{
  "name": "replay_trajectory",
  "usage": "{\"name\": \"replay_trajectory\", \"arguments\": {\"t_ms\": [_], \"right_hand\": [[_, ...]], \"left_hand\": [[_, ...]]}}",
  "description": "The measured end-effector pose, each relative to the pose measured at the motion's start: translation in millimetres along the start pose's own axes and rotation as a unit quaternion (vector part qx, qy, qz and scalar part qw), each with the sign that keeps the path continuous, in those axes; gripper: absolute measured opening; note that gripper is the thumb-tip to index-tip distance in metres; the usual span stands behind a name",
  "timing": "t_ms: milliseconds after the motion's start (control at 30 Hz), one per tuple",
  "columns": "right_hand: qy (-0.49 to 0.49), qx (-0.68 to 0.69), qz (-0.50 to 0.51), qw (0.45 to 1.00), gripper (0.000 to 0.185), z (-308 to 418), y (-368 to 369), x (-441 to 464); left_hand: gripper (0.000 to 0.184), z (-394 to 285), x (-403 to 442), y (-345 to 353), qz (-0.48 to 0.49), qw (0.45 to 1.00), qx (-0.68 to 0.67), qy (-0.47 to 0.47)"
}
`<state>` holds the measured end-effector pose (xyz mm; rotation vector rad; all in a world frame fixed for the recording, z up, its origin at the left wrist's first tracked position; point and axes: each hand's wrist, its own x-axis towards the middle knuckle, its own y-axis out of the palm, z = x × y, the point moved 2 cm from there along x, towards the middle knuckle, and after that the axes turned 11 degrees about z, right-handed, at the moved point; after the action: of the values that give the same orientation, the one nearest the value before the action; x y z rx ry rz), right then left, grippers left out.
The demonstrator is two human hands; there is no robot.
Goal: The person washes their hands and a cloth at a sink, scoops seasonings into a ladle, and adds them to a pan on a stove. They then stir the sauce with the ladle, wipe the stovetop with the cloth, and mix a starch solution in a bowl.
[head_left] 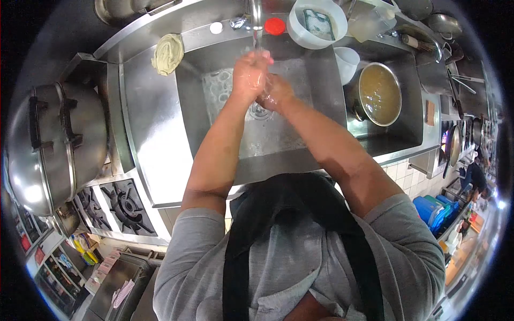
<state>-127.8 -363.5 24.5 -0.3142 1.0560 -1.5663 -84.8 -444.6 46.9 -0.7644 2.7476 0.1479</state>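
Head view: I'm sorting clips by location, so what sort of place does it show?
Probably a commercial kitchen, judging by the deep metal double sink, the large pot in its right basin, and the gas burners off to the left.

1. The steel table (152, 128) has a wide sink (278, 142) set into it.
2. Left of the sink, near its far corner: a crumpled pale cloth (168, 54).
3. Behind the sink: a round white cap (216, 28) and a red lid (275, 26).
4. Behind the sink's right end: a white tub (297, 33).
5. Right of the sink: a smaller basin (408, 69) with a metal pot (380, 94) of cloudy liquid.
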Motion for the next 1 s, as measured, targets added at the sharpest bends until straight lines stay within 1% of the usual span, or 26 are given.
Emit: {"name": "replay_trajectory", "arguments": {"t_ms": [33,67,100,133,167,200,233,267,300,333,367,400,467,533,600,633,667,700,733,767,800,833,867,900,933,1000], "right_hand": [[0.055,-0.021,0.057,0.997,0.032,-5.0,4.9,1.8],[0.109,-0.044,0.112,0.987,0.032,-10.3,8.4,4.5],[0.110,-0.045,0.113,0.987,0.032,-21.3,16.6,12.4],[0.042,0.006,0.100,0.994,0.034,-34.4,29.8,23.9],[-0.025,0.058,0.087,0.994,0.036,-40.4,37.2,29.4],[-0.025,0.059,0.087,0.994,0.036,-30.9,22.9,25.5],[0.015,0.187,0.108,0.976,0.041,-12.3,-6.7,17.5],[0.054,0.312,0.126,0.940,0.045,-0.6,-24.3,12.0],[0.055,0.311,0.126,0.940,0.045,2.2,-27.6,11.9],[0.051,0.315,0.033,0.947,0.047,3.8,-33.6,13.4],[0.047,0.316,-0.061,0.946,0.049,5.4,-37.7,14.2],[0.048,0.316,-0.060,0.946,0.049,4.6,-30.4,17.5],[-0.120,0.235,-0.155,0.952,0.049,4.5,-18.6,22.7],[-0.123,0.250,-0.172,0.945,0.047,13.0,-21.5,7.6],[-0.123,0.269,-0.192,0.936,0.045,19.1,-21.2,-5.8],[-0.092,0.260,-0.179,0.944,0.041,18.2,-18.4,-9.4],[-0.061,0.251,-0.166,0.952,0.038,17.0,-17.1,-10.9],[-0.059,0.250,-0.168,0.952,0.038,14.0,-11.3,-10.9],[-0.100,0.174,-0.197,0.960,0.037,14.4,-4.9,-11.9],[-0.142,0.096,-0.224,0.959,0.035,14.3,-0.1,-12.4],[-0.143,0.096,-0.224,0.959,0.035,13.8,0.6,-12.5],[-0.071,0.043,-0.099,0.992,0.033,12.0,5.6,-9.5],[0.004,-0.011,0.027,1.000,0.032,9.0,10.8,-8.4],[0.004,-0.011,0.026,1.000,0.032,4.1,15.7,-8.0],[-0.012,0.001,0.016,1.000,0.031,-3.7,23.4,-5.7],[-0.032,0.010,0.007,0.999,0.030,-14.0,32.0,3.6]], "left_hand": [[0.015,5.2,-0.3,-3.7,-0.001,1.000,-0.001,-0.002],[0.018,10.2,1.2,-8.7,0.050,0.997,0.036,-0.041],[0.022,15.9,2.5,-11.4,0.101,0.989,0.073,-0.079],[0.022,21.8,3.2,-13.0,0.101,0.989,0.071,-0.078],[0.027,25.9,3.4,-15.2,0.073,0.997,0.008,-0.009],[0.032,27.3,2.5,-17.3,0.044,0.996,-0.055,0.059],[0.032,24.9,-0.2,-17.5,0.045,0.996,-0.054,0.057],[0.035,18.5,-5.0,-19.4,-0.008,0.995,-0.062,0.084],[0.039,15.1,-7.9,-21.2,-0.061,0.989,-0.070,0.111],[0.039,15.7,-4.8,-21.4,-0.062,0.989,-0.071,0.111],[0.041,14.9,-0.6,-21.7,-0.060,0.988,-0.055,0.134],[0.044,15.5,1.2,-21.4,-0.057,0.986,-0.038,0.155],[0.042,0.9,1.6,-18.2,-0.043,0.986,-0.026,0.158],[0.041,-8.6,3.2,-10.3,-0.029,0.986,-0.013,0.163],[0.043,-14.6,1.7,1.5,-0.018,0.940,-0.184,0.285],[0.043,-24.0,-5.1,4.0,-0.014,0.941,-0.184,0.284],[0.037,-31.8,-12.4,5.6,-0.016,0.945,-0.214,0.247],[0.032,-36.2,-17.0,7.2,-0.020,0.947,-0.244,0.209],[0.032,-33.5,-16.9,6.1,-0.018,0.947,-0.244,0.208],[0.029,-27.1,-15.6,3.5,0.005,0.965,-0.204,0.168],[0.027,-20.2,-14.1,1.3,0.027,0.978,-0.162,0.126],[0.027,-13.2,-11.6,-0.4,0.027,0.978,-0.161,0.127],[0.026,-5.4,-8.3,-0.4,0.038,0.990,-0.080,0.105],[0.025,1.9,-5.9,-0.3,0.049,0.995,0.000,0.083],[0.025,6.0,-4.7,-1.1,0.049,0.995,0.000,0.084],[0.025,13.0,-4.3,-3.7,0.073,0.996,0.048,0.007]]}}
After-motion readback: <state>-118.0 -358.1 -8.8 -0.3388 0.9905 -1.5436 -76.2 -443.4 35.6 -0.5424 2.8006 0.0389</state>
